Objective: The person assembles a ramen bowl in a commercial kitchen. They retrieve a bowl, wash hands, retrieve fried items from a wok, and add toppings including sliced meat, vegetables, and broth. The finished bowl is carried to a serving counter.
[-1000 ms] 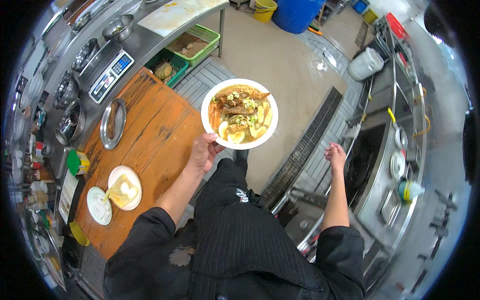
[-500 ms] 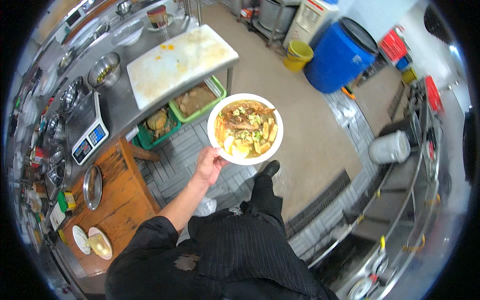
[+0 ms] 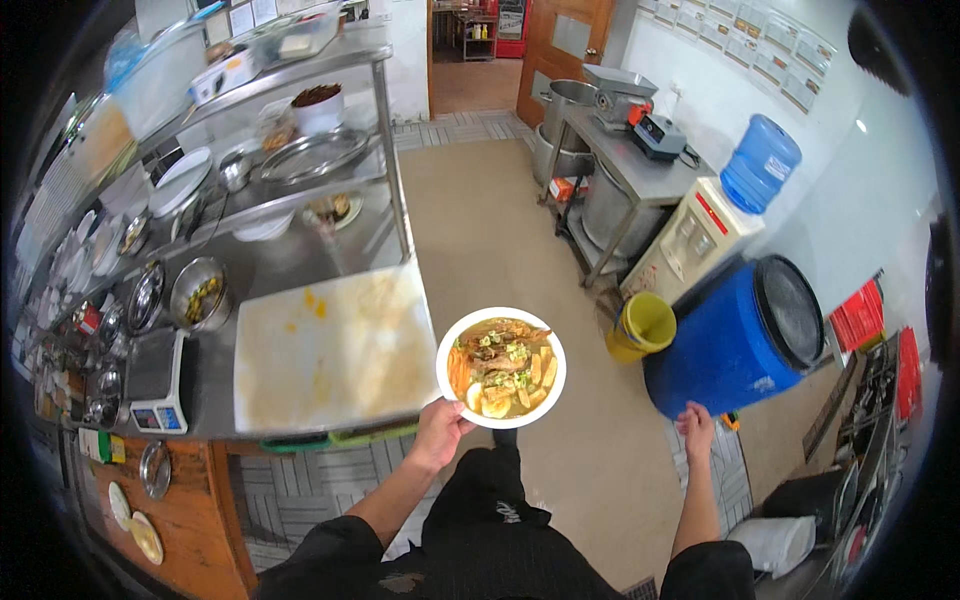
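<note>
Left hand (image 3: 440, 432) is pinching the rim of a full plate (image 3: 501, 367) out past the cutting board (image 3: 330, 345), right hand (image 3: 695, 428) hanging loose and empty, so honestly I'd keep that plate dead level while walking.

I see white plate (image 3: 447, 352) w/ yellow-brown food; beside it a white board (image 3: 330, 350) w/ yellow stains; right of plate, blue barrel (image 3: 725, 350), yellow bucket (image 3: 642, 325).

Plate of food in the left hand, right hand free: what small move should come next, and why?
Probably keep the plate level and carry it forward along the open floor. The left hand holds it only at its near rim, the food sits in sauce, and the right hand hangs empty beside the blue barrel.
</note>
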{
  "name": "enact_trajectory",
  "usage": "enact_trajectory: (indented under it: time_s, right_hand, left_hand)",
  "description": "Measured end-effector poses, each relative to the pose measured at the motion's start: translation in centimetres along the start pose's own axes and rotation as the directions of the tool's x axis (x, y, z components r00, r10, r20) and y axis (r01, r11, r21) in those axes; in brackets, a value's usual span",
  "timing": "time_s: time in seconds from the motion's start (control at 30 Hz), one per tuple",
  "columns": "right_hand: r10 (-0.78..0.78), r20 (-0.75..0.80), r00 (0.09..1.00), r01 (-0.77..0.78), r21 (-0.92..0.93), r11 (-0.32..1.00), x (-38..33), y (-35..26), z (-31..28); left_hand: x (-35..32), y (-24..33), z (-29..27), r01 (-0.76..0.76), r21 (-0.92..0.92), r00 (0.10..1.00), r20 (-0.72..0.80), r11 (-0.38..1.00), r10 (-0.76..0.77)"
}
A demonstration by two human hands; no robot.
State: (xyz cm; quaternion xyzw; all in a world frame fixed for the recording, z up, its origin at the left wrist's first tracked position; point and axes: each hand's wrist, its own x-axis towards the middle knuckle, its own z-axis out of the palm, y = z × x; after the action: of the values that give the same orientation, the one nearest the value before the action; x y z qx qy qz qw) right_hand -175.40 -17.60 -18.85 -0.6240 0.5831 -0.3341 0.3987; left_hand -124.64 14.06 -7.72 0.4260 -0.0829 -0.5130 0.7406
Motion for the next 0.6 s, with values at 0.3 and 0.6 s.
enact_trajectory:
  time_s: [0.3, 0.6]
  right_hand:
    - [0.647, 0.424, 0.634, -0.262, -0.669, 0.695, 9.0, 5.9, 12.3]
    - [0.757, 0.469, 0.456, -0.113, -0.813, 0.572, 40.5, 3.4, 24.4]
  left_hand:
    - [27.4, 6.8, 7.2, -0.122, -0.120, 0.973, -0.209, 0.985, 0.095]
    - [52.9, 16.1, 12.2, -0.306, -0.115, 0.883, -0.405, 0.945, 0.237]
